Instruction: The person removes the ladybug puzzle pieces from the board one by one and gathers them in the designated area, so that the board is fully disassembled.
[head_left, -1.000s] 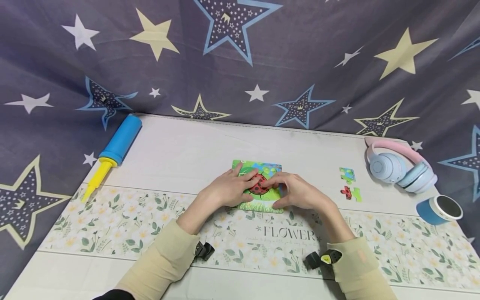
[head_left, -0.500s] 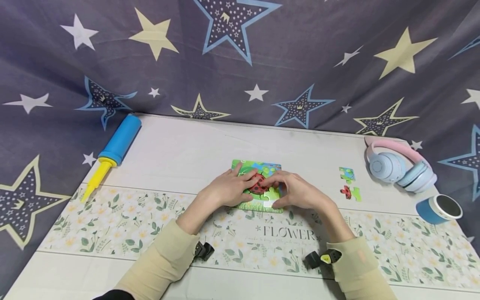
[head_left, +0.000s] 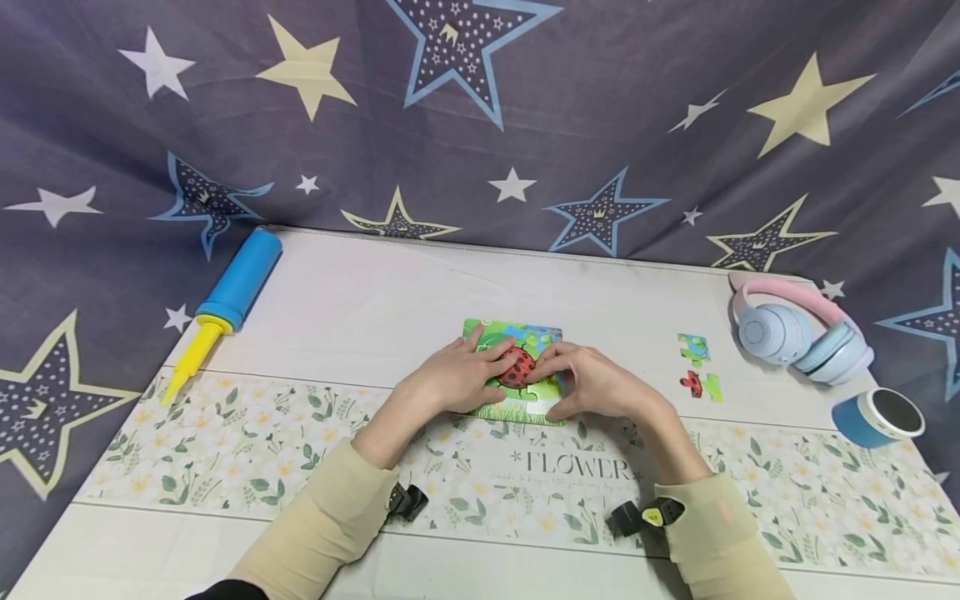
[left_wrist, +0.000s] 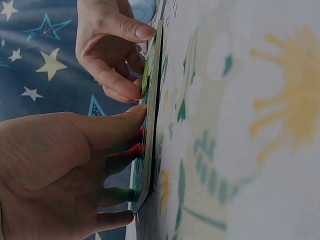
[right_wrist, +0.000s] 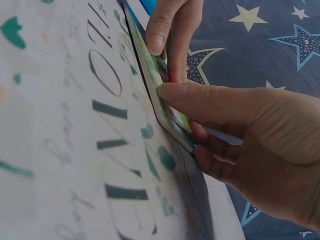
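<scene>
Pinched, as far as the wrist views show, between the thumb and fingers of the right hand (head_left: pixel 600 385) is a green puzzle piece (right_wrist: pixel 184 122), tilted at the right side of the ladybird puzzle (head_left: pixel 517 368). Spread fingers of the left hand (head_left: pixel 456 380) rest on the puzzle's left part, its thumb at the near edge. The puzzle lies flat in the middle of the table (head_left: pixel 375 292), just beyond the printed word FLOWER (head_left: pixel 577 467). A pale patch near its lower right corner may be a gap or glare.

To seat the piece well, I would keep the left hand bearing down so the board cannot slide, match the tabs first, then lower the raised side and press evenly; forcing it while tilted could lift its neighbours.

Loose pieces (head_left: pixel 694 348) lie to the right, well apart from the board. Beyond them are headphones (head_left: pixel 776 335) and a blue cylinder (head_left: pixel 862 423); a blue-and-yellow pump (head_left: pixel 243 279) lies far left.
</scene>
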